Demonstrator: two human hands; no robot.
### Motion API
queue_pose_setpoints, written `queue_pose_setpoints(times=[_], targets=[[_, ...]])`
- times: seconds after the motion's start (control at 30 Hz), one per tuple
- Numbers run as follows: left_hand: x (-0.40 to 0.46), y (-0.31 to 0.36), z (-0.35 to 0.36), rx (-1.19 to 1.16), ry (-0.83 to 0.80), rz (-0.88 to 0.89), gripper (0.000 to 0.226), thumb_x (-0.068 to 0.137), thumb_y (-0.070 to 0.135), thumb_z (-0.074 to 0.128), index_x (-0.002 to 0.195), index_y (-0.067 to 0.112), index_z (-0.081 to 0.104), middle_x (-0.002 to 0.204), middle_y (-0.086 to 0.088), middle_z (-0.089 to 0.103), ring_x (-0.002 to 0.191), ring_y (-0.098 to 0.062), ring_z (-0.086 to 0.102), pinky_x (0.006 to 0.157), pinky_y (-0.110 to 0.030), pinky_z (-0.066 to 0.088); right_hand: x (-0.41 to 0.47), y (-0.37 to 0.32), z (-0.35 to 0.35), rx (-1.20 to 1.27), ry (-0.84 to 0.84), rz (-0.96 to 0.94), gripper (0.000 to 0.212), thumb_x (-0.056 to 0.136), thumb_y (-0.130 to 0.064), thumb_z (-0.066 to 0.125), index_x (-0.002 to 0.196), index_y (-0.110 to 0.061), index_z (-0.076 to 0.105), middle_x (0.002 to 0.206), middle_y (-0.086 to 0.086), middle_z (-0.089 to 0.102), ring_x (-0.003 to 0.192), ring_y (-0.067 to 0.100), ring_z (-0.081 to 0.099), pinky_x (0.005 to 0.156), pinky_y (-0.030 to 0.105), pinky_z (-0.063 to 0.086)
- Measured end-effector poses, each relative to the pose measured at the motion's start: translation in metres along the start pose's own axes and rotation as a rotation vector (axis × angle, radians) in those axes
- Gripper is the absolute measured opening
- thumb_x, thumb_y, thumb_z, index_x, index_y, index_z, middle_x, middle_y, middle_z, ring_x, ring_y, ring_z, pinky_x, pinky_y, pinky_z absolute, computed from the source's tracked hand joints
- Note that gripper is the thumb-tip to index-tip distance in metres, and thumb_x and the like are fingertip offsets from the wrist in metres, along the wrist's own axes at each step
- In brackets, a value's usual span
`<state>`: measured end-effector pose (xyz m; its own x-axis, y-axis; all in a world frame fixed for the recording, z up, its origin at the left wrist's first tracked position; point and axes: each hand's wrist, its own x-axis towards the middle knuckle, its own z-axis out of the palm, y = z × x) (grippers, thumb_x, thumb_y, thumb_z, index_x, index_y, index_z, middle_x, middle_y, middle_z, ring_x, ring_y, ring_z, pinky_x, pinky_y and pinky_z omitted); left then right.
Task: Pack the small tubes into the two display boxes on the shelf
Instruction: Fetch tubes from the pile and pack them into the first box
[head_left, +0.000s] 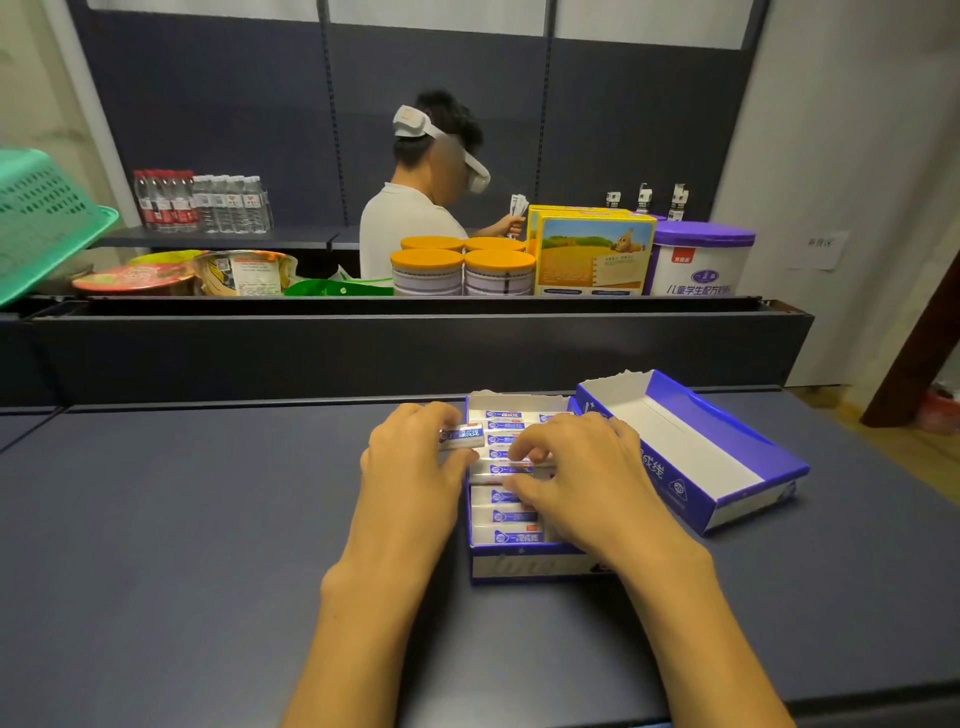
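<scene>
Both forearms reach forward over the dark shelf (182, 519). The left hand (410, 462) pinches one small tube carton (462, 435) between thumb and curled fingers at the left wall of the near display box (524, 564). The right hand (576, 478), palm down, presses curled fingertips (522, 454) onto the packed tubes (511, 517) in that box; the second display box (727, 467) lies tilted just right.

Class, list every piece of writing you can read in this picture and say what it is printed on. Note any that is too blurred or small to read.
"儿童学生配方": on the purple-lidded white tin.
"一" then blurred characters: on the small tube cartons in the near display box.
Large white characters: on the side of the empty display box; partly hidden, unreadable.
Paper notice on the wall: too blurred.
Yellow carton, noodle cups, water bottles: too small.
</scene>
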<state>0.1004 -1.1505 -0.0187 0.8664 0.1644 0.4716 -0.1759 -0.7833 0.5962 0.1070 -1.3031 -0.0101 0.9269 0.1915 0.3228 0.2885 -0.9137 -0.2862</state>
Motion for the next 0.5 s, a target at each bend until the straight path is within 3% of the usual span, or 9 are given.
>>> queue_pose_setpoints(times=[0.13, 0.37, 0.43, 0.5], targets=[[0.0, 0.002, 0.001, -0.04, -0.046, 0.048, 0.029, 0.08, 0.024, 0.074, 0.108, 0.018, 0.067, 0.112, 0.004, 0.06, 0.093, -0.004, 0.05, 0.069, -0.005, 0.036, -0.004, 0.018, -0.014, 0.059, 0.104, 0.038, 0.026, 0.086, -0.047, 0.062, 0.108, -0.034, 0.064, 0.115, -0.009, 0.064, 0.109, 0.011, 0.053, 0.105, 0.041, 0.037], [-0.003, 0.025, 0.009, 0.011, -0.098, 0.14, 0.02, 0.083, 0.03, 0.069, 0.103, 0.028, 0.064, 0.103, 0.011, 0.044, 0.093, -0.006, 0.044, 0.061, -0.002, 0.033, -0.004, 0.051, -0.024, 0.134, 0.232, 0.071, 0.028, 0.085, -0.042, 0.063, 0.106, -0.024, 0.062, 0.113, -0.006, 0.064, 0.098, 0.002, 0.047, 0.093, 0.026, 0.038], [-0.003, 0.033, 0.014, 0.056, -0.116, 0.181, 0.021, 0.085, 0.035, 0.067, 0.105, 0.03, 0.063, 0.107, 0.011, 0.048, 0.092, -0.005, 0.045, 0.066, -0.004, 0.034, -0.004, 0.056, -0.021, 0.133, 0.236, 0.061, 0.029, 0.086, -0.042, 0.062, 0.107, -0.023, 0.062, 0.114, -0.006, 0.064, 0.098, 0.002, 0.046, 0.089, 0.023, 0.036], [-0.004, 0.041, 0.019, 0.106, -0.141, 0.215, 0.025, 0.085, 0.041, 0.065, 0.109, 0.033, 0.062, 0.115, 0.012, 0.052, 0.098, -0.008, 0.05, 0.078, -0.016, 0.041, -0.005, 0.06, -0.019, 0.139, 0.268, 0.049, 0.026, 0.087, -0.039, 0.061, 0.106, -0.022, 0.064, 0.111, -0.004, 0.065, 0.098, 0.003, 0.047, 0.086, 0.021, 0.034]])
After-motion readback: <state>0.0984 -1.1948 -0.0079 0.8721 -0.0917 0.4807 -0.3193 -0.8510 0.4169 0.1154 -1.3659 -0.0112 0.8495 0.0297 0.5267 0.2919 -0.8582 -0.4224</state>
